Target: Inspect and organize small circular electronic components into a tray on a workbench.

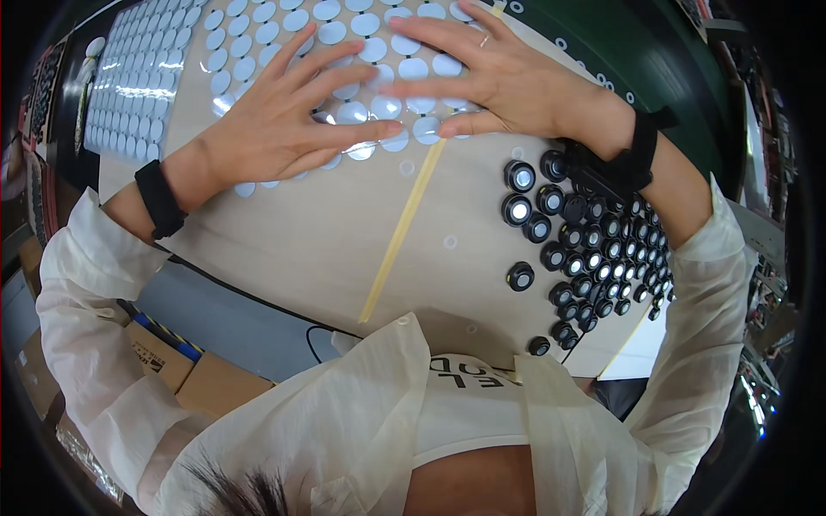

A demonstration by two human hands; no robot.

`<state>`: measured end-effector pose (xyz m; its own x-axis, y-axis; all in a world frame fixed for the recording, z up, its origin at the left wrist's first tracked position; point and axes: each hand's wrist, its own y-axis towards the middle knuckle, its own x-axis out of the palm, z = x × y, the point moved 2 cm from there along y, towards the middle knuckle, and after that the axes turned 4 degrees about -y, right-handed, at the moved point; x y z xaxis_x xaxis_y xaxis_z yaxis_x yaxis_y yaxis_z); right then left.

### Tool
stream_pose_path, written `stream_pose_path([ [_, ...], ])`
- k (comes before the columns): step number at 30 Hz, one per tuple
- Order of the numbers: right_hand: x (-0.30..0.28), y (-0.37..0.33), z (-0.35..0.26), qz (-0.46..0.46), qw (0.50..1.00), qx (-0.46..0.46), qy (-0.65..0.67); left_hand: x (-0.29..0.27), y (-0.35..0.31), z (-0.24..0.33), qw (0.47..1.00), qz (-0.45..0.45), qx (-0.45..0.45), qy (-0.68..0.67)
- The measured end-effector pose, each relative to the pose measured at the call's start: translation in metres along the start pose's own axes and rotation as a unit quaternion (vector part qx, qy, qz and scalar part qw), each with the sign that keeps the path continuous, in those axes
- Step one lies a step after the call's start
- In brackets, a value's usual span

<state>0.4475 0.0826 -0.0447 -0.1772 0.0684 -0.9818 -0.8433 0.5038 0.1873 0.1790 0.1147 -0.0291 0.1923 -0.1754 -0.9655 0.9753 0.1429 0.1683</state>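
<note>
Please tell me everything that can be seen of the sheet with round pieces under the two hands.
The sheet looks like thin, glossy clear film bearing rows of flat, round, pale bluish-white pieces, with some glare. It lies on the beige work surface, its far part cut off by the picture's top. The left hand and right hand spread over it, hiding some pieces; exact contact is hard to tell.

Fairly bright, even light fell across the bench (pixel 344 236), apparently from above, while a soft shadow darkened its near edge by the person's chest. White glare broke over the glossy sheet of discs (pixel 142 77) at the left, and many black round pieces (pixel 593 260) shone on top. The right hand (pixel 525 86) blurred slightly toward its fingertips. Fisheye distortion bowed straight edges; the corners went black.
</note>
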Motion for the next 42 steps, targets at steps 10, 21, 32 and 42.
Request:
stream_pose_path([
  [10, -0.009, -0.003, 0.000, -0.121, 0.977, 0.177, -0.013, -0.003, 0.010, 0.011, 1.000, -0.008, -0.004, 0.030],
  [21, -0.018, -0.008, -0.004, -0.108, 0.953, 0.272, -0.077, -0.017, -0.020, -0.006, 1.000, -0.017, 0.001, -0.021],
  [32, -0.017, -0.002, -0.032, 0.035, 0.973, 0.188, -0.127, -0.021, -0.017, 0.018, 0.995, -0.018, -0.014, 0.100],
  [42, -0.087, 0.023, -0.045, 0.099, 0.953, 0.260, 0.121, -0.088, 0.001, 0.037, 0.952, 0.118, -0.281, 0.008],
])
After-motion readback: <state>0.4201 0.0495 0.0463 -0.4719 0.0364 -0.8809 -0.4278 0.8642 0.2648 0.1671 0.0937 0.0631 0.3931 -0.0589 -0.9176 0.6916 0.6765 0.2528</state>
